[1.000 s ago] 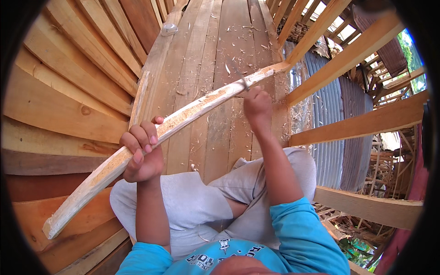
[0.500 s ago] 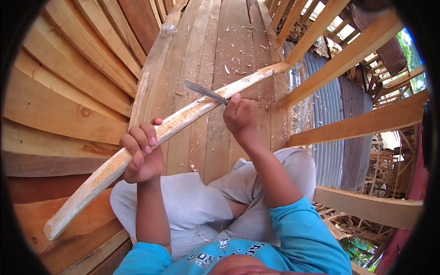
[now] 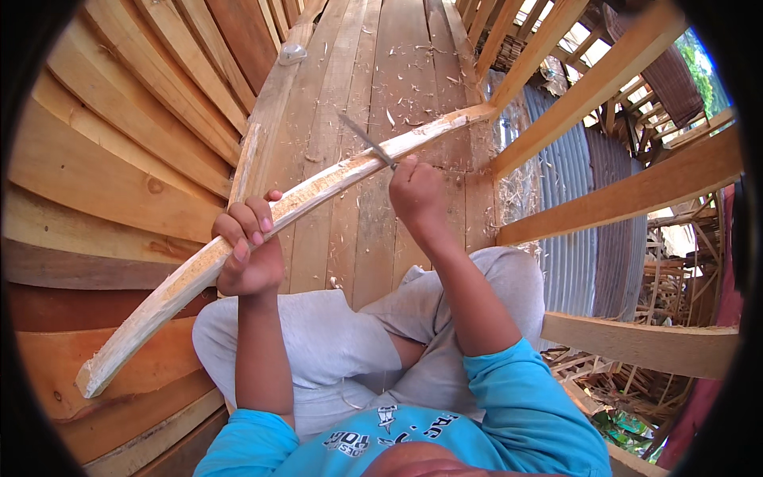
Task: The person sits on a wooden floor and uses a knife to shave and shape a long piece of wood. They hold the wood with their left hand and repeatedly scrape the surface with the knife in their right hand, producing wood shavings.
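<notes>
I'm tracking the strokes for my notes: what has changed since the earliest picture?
The right hand has moved the knife left along the whittled wooden pole, toward the left hand. The left hand still grips the pole; nothing was taken or released.

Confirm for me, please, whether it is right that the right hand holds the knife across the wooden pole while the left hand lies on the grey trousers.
Not quite: the left hand is not on the grey trousers; in the head view, its grip is curled around the wooden pole. The right hand does hold the knife across it.
</notes>
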`<state>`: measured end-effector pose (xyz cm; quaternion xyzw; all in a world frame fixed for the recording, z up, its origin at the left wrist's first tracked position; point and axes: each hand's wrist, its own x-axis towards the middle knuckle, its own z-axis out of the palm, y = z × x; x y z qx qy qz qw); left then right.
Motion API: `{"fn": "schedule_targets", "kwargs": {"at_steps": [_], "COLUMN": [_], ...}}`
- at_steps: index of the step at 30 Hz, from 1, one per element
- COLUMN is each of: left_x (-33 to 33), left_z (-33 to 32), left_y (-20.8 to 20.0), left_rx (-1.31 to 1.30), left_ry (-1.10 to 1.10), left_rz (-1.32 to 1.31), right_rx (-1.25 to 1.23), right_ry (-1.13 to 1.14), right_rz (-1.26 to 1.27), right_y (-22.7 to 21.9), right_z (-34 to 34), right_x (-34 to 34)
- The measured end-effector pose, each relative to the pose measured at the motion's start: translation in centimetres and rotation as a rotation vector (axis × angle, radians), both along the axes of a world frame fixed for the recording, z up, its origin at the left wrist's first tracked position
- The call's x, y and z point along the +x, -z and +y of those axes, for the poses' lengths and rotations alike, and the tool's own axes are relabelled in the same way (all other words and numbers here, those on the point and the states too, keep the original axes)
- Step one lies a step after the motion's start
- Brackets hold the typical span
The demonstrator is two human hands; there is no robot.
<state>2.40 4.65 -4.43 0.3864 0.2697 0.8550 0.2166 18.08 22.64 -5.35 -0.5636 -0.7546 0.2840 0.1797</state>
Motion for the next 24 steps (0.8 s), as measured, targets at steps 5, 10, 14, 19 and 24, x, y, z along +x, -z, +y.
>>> {"fn": "schedule_targets", "kwargs": {"at_steps": [5, 10, 14, 19, 24], "left_x": [0.2, 0.2, 0.0, 0.3, 0.2], "left_z": [1.0, 0.3, 0.0, 0.5, 0.7], "left_y": [-0.2, 0.0, 0.2, 0.0, -0.1], "left_rx": [0.035, 0.019, 0.011, 0.032, 0.033], "left_ry": [0.041, 0.017, 0.013, 0.016, 0.026], "left_rz": [0.009, -0.002, -0.011, -0.012, -0.011], "right_rx": [0.047, -0.008, -0.122, 0.038, 0.032], "right_ry": [0.281, 0.313, -0.019, 0.178, 0.267], "right_rz": [-0.034, 0.060, 0.014, 0.068, 0.062], "right_y": [8.6, 6.8, 0.4, 5.6, 7.3], "right_z": [10.7, 7.1, 1.8, 6.9, 9.4], "right_x": [5.9, 3.5, 0.9, 3.5, 4.7]}}
